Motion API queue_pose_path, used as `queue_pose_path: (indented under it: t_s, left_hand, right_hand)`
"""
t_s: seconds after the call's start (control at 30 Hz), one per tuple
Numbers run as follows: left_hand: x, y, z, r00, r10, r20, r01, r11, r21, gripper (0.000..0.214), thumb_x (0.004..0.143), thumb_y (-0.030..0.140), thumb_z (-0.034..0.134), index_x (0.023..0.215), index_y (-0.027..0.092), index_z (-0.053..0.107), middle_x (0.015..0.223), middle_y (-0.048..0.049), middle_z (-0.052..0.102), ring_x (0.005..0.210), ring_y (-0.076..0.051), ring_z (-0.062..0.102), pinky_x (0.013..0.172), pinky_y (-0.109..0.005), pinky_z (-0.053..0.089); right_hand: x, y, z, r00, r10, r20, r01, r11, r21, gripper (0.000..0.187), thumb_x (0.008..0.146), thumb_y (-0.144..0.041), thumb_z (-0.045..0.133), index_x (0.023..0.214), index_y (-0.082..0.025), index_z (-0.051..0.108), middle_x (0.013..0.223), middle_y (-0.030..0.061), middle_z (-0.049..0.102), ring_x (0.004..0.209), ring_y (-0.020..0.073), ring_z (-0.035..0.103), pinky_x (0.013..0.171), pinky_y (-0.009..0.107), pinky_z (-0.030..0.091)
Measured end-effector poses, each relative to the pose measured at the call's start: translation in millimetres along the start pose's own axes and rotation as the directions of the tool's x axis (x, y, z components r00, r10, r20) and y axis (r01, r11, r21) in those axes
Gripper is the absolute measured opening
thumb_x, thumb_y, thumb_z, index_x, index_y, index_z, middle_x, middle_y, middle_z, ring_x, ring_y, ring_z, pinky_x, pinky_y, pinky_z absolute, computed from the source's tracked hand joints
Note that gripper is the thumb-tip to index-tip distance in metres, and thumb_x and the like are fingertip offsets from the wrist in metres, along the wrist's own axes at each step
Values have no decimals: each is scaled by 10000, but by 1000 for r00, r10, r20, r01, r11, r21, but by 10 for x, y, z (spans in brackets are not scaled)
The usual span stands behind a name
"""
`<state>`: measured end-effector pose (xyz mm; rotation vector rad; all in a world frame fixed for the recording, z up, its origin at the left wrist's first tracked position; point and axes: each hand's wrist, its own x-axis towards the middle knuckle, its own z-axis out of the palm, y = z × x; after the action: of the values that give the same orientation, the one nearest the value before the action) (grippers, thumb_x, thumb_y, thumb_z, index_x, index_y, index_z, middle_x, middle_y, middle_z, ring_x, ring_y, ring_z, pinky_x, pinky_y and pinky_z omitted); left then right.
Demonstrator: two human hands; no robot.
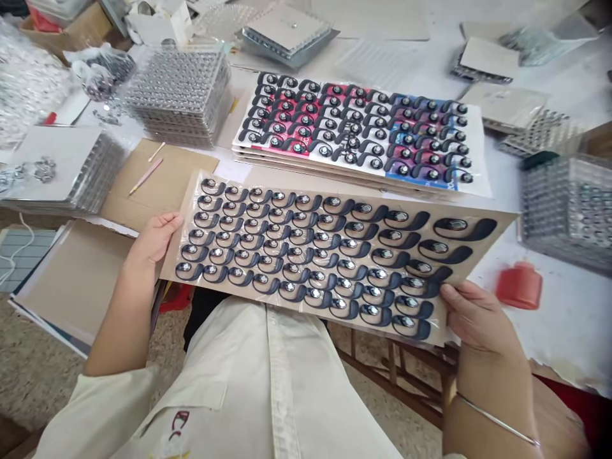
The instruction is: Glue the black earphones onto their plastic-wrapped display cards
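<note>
I hold a long brown cardboard sheet [497, 223] in front of me, above my lap, covered with rows of small shiny round pieces on dark curved shapes under clear film. My left hand [155, 239] grips its left end, thumb on top. My right hand [473, 315] grips its near right corner, fingers curled round the edge. Just beyond it on the white table lies a stack of similar sheets [478, 153], printed red, white and blue, with the same rows of pieces.
Stacks of clear plastic trays [179, 95] stand at the back left, more [568, 204] at the right. A red object [520, 285] sits near the table's front right edge. Brown cardboard [162, 191] with a pink stick [146, 176] lies left. A flat box [71, 280] is below it.
</note>
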<state>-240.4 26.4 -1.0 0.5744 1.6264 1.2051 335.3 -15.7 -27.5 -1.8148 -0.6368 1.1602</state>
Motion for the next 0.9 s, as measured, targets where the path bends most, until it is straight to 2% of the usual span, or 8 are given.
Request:
queue_pose_path:
  t_s: [0.07, 0.13, 0.27, 0.37, 0.67, 0.9]
  left_hand:
    - [-29, -56, -20, 997, 56, 43, -56, 998, -5, 245, 799, 149, 703, 993, 20, 629, 742, -8, 693, 710, -137, 673, 662, -195, 541]
    - [-30, -125, -43, 990, 137, 23, -136, 990, -34, 281, 779, 195, 734, 987, 41, 624, 708, 12, 685, 688, -117, 656, 679, -194, 544]
    - [25, -255, -58, 963, 264, -59, -268, 961, -67, 464, 601, 358, 860, 906, 91, 634, 694, 11, 684, 626, -99, 611, 656, -197, 546]
    - [41, -297, -51, 943, 316, -101, -322, 945, -52, 542, 506, 406, 888, 881, 105, 639, 687, 18, 675, 606, -79, 584, 652, -184, 532]
    - [3, -306, -38, 930, 346, -124, -347, 938, 12, 502, 539, 431, 842, 866, 116, 626, 709, 19, 669, 644, -88, 578, 684, -211, 525]
    - [61, -370, -88, 906, 360, -224, -366, 930, 16, 450, 476, 327, 865, 822, 155, 636, 653, 91, 640, 617, -45, 529, 642, -129, 473]
  right_hand:
    - [-10, 37, -24, 996, -64, 60, 59, 994, 87, 300, 514, -240, 805, 803, -218, 724, 895, 96, 751, 971, 299, 680, 808, 395, 555]
    - [1, 83, -51, 989, -116, 87, 104, 985, 135, 356, 490, -292, 848, 816, -213, 729, 879, 90, 754, 973, 300, 683, 846, 410, 548]
    - [59, 168, -89, 983, -174, 66, 161, 973, 166, 442, 445, -431, 872, 808, -223, 729, 854, 69, 761, 946, 301, 693, 908, 452, 530]
    - [91, 204, -97, 979, -196, 60, 183, 966, 182, 439, 441, -424, 884, 800, -222, 735, 826, 59, 763, 907, 289, 704, 934, 451, 520]
    - [86, 201, -106, 972, -193, 138, 161, 964, 213, 394, 535, -385, 855, 874, -221, 740, 888, 82, 766, 1013, 300, 680, 907, 423, 526]
    - [25, 154, -92, 966, -182, 185, 144, 968, 204, 394, 556, -419, 834, 885, -230, 733, 919, 68, 765, 983, 302, 691, 861, 437, 557]
